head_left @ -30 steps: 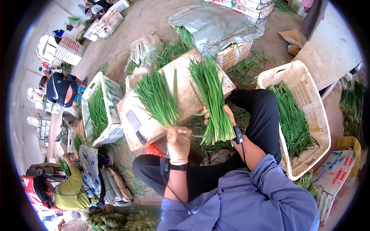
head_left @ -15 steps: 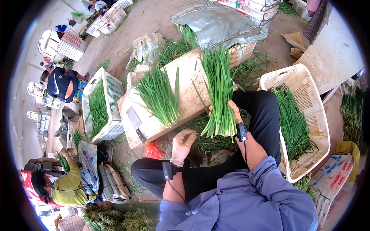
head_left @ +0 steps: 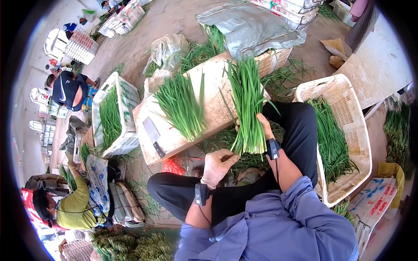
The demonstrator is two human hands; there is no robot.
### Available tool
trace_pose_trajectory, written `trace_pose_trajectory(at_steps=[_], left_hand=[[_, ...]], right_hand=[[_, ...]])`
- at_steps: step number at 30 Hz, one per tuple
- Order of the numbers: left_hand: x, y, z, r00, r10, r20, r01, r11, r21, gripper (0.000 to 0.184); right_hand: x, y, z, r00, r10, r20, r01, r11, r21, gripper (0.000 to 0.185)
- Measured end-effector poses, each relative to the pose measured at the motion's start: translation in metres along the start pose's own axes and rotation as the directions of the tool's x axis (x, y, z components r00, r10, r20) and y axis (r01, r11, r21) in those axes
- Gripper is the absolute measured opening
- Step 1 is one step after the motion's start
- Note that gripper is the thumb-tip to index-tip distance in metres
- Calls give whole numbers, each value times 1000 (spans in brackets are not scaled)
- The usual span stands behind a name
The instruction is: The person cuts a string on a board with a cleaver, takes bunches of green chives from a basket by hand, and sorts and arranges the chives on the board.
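Note:
My right hand (head_left: 264,126) is wrapped around a thick bundle of garlic chives (head_left: 248,100), held with the pale cut ends toward me and the green tips pointing away. My gloved left hand (head_left: 217,167) is closed in a pinch right beside the lower left stem ends of that bundle. What its fingertips hold, if anything, is too small to tell. On the pale board (head_left: 213,71) in front of me lies a second pile of chives (head_left: 180,106). A cleaver (head_left: 152,135) with a dark handle rests at the board's left end.
White crates of chives stand at my right (head_left: 348,126) and beyond the board's left end (head_left: 126,135). Red plastic strands (head_left: 174,166) hang below the board. Grey plastic sheeting (head_left: 248,30) covers crates ahead. Co-workers (head_left: 78,202) sit at the left.
My left hand has moved right, up to the stem ends of the held bundle. My right hand keeps its grip on the chives in nearly the same place.

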State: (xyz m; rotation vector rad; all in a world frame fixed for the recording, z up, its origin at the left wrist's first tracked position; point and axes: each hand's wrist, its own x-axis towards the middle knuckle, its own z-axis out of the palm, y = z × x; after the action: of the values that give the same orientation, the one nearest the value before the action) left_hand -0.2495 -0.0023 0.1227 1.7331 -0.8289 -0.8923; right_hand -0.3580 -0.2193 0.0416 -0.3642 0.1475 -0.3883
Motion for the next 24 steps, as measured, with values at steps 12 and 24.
trace_pose_trajectory(at_steps=[12,24], left_hand=[[-9,5,-41,979,38,198,91,796,-598,8],[-17,-69,-86,884,-364,294,-54,544,837,26]], right_hand=[[2,10,-22,991,13,-135,0,995,95,69],[2,-11,-29,984,-63,-167,84,989,124,61]])
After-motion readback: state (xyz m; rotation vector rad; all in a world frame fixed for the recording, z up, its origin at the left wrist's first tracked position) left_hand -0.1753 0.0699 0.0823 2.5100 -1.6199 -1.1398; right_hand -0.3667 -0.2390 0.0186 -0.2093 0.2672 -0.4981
